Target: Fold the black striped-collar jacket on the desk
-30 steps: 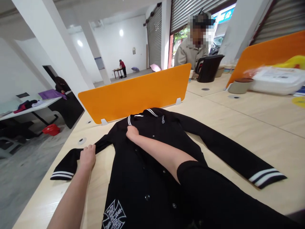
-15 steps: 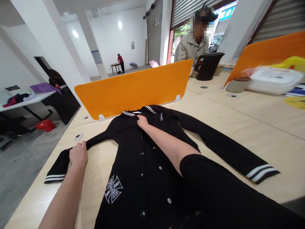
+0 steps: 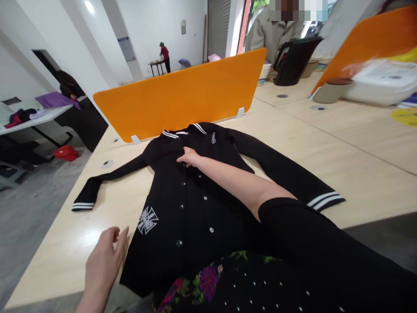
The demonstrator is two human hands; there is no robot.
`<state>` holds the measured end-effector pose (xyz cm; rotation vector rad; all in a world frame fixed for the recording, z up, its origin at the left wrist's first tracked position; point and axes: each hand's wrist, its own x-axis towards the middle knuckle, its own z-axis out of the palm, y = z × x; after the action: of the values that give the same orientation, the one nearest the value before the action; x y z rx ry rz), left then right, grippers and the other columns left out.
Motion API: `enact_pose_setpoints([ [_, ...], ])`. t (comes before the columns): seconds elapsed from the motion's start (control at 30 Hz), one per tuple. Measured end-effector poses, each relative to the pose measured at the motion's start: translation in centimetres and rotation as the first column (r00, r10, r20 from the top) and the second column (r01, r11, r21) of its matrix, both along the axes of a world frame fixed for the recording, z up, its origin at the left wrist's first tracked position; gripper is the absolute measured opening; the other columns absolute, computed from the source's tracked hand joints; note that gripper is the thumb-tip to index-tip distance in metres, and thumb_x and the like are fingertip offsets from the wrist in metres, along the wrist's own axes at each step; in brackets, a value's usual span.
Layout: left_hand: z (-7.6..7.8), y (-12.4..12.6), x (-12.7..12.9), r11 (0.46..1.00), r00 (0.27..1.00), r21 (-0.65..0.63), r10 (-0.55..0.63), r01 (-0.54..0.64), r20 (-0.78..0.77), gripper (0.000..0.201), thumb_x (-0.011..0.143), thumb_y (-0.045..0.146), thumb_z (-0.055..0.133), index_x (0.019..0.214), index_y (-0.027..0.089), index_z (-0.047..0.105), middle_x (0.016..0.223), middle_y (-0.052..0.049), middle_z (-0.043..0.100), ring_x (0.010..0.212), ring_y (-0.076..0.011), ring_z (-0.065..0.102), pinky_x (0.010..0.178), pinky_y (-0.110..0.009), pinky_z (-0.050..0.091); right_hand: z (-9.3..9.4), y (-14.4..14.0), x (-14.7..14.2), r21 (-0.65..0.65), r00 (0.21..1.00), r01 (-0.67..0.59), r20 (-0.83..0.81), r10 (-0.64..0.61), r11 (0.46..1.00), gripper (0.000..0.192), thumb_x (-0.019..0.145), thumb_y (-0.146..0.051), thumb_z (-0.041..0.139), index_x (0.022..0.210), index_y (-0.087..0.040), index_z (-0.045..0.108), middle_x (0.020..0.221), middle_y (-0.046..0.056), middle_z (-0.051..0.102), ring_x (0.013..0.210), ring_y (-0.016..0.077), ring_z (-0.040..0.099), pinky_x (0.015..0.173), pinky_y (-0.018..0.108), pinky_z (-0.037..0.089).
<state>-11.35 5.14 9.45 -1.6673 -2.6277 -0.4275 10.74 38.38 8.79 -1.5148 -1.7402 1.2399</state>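
Note:
A black button-up jacket (image 3: pixel 198 191) with white-striped cuffs and collar lies flat, front up, on the light wooden table (image 3: pixel 358 165), both sleeves spread out. My right hand (image 3: pixel 188 157) rests on the jacket's button line just below the collar, fingers pressed to the cloth. My left hand (image 3: pixel 104 260) hovers open near the table's front edge, just left of the jacket's lower hem and a white cross print (image 3: pixel 147 219). It holds nothing. The left sleeve cuff (image 3: pixel 83 203) lies free on the table.
An orange divider panel (image 3: pixel 182 95) stands right behind the collar. A person in a grey jacket (image 3: pixel 273 34) stands beyond it by a black kettle (image 3: pixel 293 61). White containers (image 3: pixel 381 82) and a second orange panel sit at the right. The table's left edge drops to the floor.
My left hand let go of the left sleeve and drew back to the lower hem. My right hand slid from the collar down the button line. The camera tilted downward.

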Motion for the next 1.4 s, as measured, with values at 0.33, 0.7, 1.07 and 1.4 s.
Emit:
enact_pose_setpoints([
  [0.33, 1.0, -8.2, 6.1, 0.991, 0.768, 0.061, 0.050, -0.115, 0.639, 0.035, 0.076, 0.058, 0.053, 0.077, 0.023, 0.053, 0.067, -0.001, 0.055, 0.065, -0.0197, 0.054, 0.060, -0.031, 0.045, -1.7, -1.1, 0.6, -0.019, 0.973, 0.041, -0.225, -0.044, 0.999, 0.072, 0.074, -0.003, 0.061, 0.141, -0.020, 0.041, 0.110, 0.009, 0.062, 0.075, 0.0165, 0.063, 0.061, 0.027, 0.053],
  [0.7, -2.7, -8.5, 8.0, 1.000, 0.792, -0.011, -0.003, 0.013, 0.611, 0.044, 0.073, 0.064, 0.053, 0.082, 0.023, 0.065, 0.079, -0.004, 0.070, 0.078, -0.0222, 0.064, 0.075, -0.032, 0.050, -1.0, -1.6, 0.9, -0.083, 0.939, 0.007, -0.342, -0.035, 0.997, 0.053, 0.078, -0.012, 0.067, 0.128, -0.014, 0.052, 0.093, 0.007, 0.066, 0.068, 0.0132, 0.060, 0.058, 0.024, 0.050],
  [1.07, -5.1, -7.5, 11.8, 0.995, 0.139, 0.027, -0.013, -0.097, 0.990, 0.053, 0.068, 0.053, 0.070, 0.105, 0.015, 0.069, 0.097, -0.010, 0.073, 0.099, -0.0280, 0.065, 0.093, -0.042, 0.047, 1.0, -5.3, 1.1, -0.002, 0.953, 0.081, -0.293, -0.078, 0.997, 0.082, 0.066, 0.003, 0.063, 0.141, -0.016, 0.036, 0.125, 0.009, 0.057, 0.108, 0.0176, 0.057, 0.086, 0.025, 0.048],
  [1.4, -6.2, -9.0, 11.7, 0.940, 0.564, 0.253, -0.083, -0.229, 0.821, 0.045, 0.078, 0.053, 0.058, 0.104, 0.017, 0.066, 0.107, -0.005, 0.070, 0.110, -0.0250, 0.057, 0.094, -0.032, 0.044, 0.4, -14.1, 3.9, -0.306, 0.714, -0.298, -0.700, -0.001, 0.904, 0.020, 0.073, -0.017, 0.074, 0.080, -0.015, 0.056, 0.060, -0.003, 0.056, 0.045, 0.0064, 0.047, 0.050, 0.022, 0.047],
])
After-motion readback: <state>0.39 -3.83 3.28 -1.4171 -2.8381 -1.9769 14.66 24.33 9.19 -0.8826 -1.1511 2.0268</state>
